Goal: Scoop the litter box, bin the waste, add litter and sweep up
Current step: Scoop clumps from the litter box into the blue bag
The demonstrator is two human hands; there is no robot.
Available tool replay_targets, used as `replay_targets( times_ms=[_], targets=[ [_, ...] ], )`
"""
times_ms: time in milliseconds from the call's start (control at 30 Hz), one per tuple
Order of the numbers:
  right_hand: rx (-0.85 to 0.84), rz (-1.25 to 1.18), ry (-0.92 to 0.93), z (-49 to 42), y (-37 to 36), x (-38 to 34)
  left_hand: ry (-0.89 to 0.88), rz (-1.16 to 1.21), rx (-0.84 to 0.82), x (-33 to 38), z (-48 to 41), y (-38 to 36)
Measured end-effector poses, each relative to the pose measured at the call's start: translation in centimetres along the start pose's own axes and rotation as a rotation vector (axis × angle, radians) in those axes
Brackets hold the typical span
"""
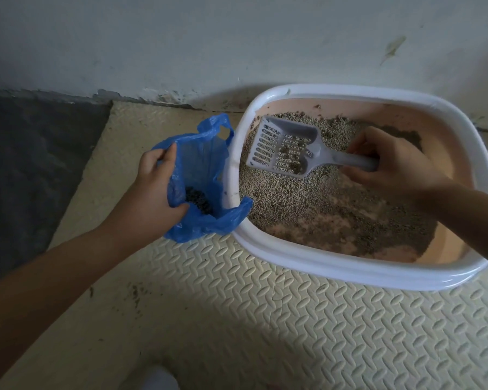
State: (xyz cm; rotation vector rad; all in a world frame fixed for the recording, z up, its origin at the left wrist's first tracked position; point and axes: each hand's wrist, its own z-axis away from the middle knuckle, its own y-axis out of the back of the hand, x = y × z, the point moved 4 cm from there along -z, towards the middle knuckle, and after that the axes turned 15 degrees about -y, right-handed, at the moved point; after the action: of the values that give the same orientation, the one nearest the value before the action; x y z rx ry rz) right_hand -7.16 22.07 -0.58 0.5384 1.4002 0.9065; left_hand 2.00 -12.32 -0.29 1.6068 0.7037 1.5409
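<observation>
1. Litter box (347,274): white rim, pink inside. It stands on the mat (265,319) at its far right corner, near the wall (237,38).
2. Scoop (285,149): grey and slotted, held just over the litter (282,192) by the box's far left corner. It carries a few clumps and loose grains. The right hand (389,161) grips its handle, fingers curled round it.
3. Bag (200,164): blue plastic, on the mat and touching the box's left rim. The left hand (158,187) holds its mouth wide, fingers and thumb curled over the edge.
4. Waste (197,199): a dark heap at the bottom of the bag. This suggests that some scooping and binning is done.
5. The litter lies thin. Bare pink floor shows through toward the box's near side, and darker patches lie in the grains. Scooping therefore looks unfinished, and the loaded scoop has yet to be emptied into the bag.
6. Spilled grains (135,294) dot the mat near its left edge, so sweeping is left to do. Topping up also appears undone. No fresh litter or broom is in view.
</observation>
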Motion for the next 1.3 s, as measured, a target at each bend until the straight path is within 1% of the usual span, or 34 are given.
replay_targets(
  times_ms=[100,300,433,567,700,833,933,1100,1300],
  targets=[
    [0.011,0.016,0.020,0.3,0.7,-1.5,-0.005,0.006,0.006,-0.1,0.0,0.3],
    [-0.083,-0.002,0.134,0.0,0.6,-5.0,-0.016,-0.026,0.038,-0.5,-0.1,1.4],
    [-0.157,0.039,0.194,-1.3,-1.1,-7.4,-0.010,0.001,0.040,-0.8,-0.1,2.0],
    [-0.159,0.115,0.241,-2.5,-3.2,-10.2,0.001,0.048,0.059,-1.2,0.3,2.4],
    [-0.086,0.156,0.308,-3.2,-4.8,-12.9,0.011,0.073,0.087,-1.8,0.7,3.0],
    [0.096,0.278,0.506,-2.7,-6.0,-14.9,-0.005,0.071,0.102,-2.4,0.8,3.4],
    [0.183,0.322,0.609,-2.3,-6.5,-15.7,-0.003,0.068,0.101,-2.6,0.9,3.5],
    [0.218,0.353,0.696,-2.0,-6.3,-15.7,-0.015,0.059,0.098,-2.8,0.7,3.6],
    [0.243,0.348,0.760,-1.8,-6.0,-15.6,-0.007,0.082,0.093,-2.8,0.5,3.5]
  ],
)
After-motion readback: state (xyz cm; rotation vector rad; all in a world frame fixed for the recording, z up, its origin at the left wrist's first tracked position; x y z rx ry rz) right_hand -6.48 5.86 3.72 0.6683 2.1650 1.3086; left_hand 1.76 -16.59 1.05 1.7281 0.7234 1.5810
